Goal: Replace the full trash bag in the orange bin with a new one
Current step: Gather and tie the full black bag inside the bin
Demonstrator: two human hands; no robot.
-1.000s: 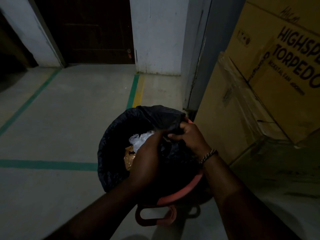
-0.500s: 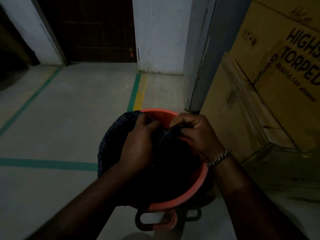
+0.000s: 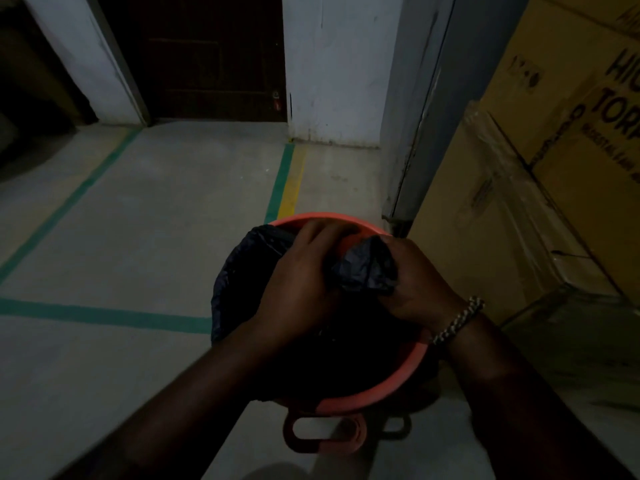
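Dim concrete floor [image 3: 138,237] with green tape lines [image 3: 86,315] out beyond the left hand; stacked cardboard boxes [image 3: 519,202] close on the right hand's side. Orange bin [image 3: 381,389] stands on the floor directly beneath both hands. Left hand [image 3: 304,282] and right hand [image 3: 415,289] are close together over the bin's mouth, both clamped on the bunched top of the black trash bag [image 3: 367,268]. The bag's body sits inside the bin, draped over the rim on the left-hand side. Judgement: early stage. Bag mouth gathered, apparently for tying or lifting; no knot visible. Left to do: close it, pull it out, fit the new bag. No new bag in view.
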